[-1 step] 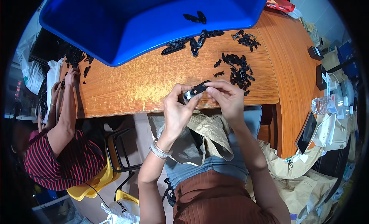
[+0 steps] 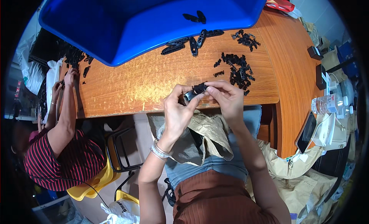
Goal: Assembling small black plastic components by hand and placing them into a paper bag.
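Observation:
Over the table's front edge, my left hand (image 2: pixel 178 110) is closed around a black plastic part (image 2: pixel 190 95), elongated and glossy on its near side. My right hand (image 2: pixel 226 99) meets it from the other side, thumb and forefinger pinched at the part's far right end. Whether a separate small piece sits between those fingertips is hidden. Beyond my right hand lies a pile of small black plastic clips (image 2: pixel 239 70), with a single clip (image 2: pixel 218 74) apart from it. Several longer black plastic pieces (image 2: pixel 193 46) lie along the blue bin's near rim.
A large blue bin (image 2: pixel 161 41) stands on the wooden table (image 2: pixel 130 89), two black pieces inside. Another clip pile (image 2: pixel 246 40) lies at the back right. A co-worker's hand (image 2: pixel 71 77) works at the left. A phone (image 2: pixel 306 132) and bottle (image 2: pixel 324 104) are at the right.
The black part has turned slightly in my fingers, and its bright reflection has dimmed. Both hands stay almost in place.

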Available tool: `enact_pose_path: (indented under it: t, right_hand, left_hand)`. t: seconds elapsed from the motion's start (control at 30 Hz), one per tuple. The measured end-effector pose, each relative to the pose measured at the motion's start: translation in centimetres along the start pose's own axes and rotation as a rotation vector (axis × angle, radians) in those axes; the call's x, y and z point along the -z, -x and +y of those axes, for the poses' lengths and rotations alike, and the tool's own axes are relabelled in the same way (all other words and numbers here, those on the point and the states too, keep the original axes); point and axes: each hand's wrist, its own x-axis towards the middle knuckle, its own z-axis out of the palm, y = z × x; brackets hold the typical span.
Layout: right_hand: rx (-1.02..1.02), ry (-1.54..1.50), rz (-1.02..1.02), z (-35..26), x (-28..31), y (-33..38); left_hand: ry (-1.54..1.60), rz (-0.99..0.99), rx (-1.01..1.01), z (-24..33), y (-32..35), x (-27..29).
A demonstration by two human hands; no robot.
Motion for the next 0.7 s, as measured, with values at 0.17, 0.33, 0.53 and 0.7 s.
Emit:
enact_pose_path:
  t: [0.17,0.33,0.53,0.7]
  right_hand:
    - [0.048,-0.022,0.033,-0.5,-0.2,0.5]
    - [0.027,0.073,-0.067,-1.0,0.0,0.9]
    - [0.144,0.298,-0.052,-0.7,0.4,1.3]
    - [0.417,0.787,-0.029,-1.0,0.8,1.5]
  left_hand:
    - [0.373,-0.067,0.235,2.0,1.3,0.3]
    - [0.576,-0.265,0.224,1.5,0.5,0.6]
    - [0.467,-0.258,0.251,1.4,0.8,0.9]
    - [0.438,-0.215,0.253,1.8,1.0,1.0]
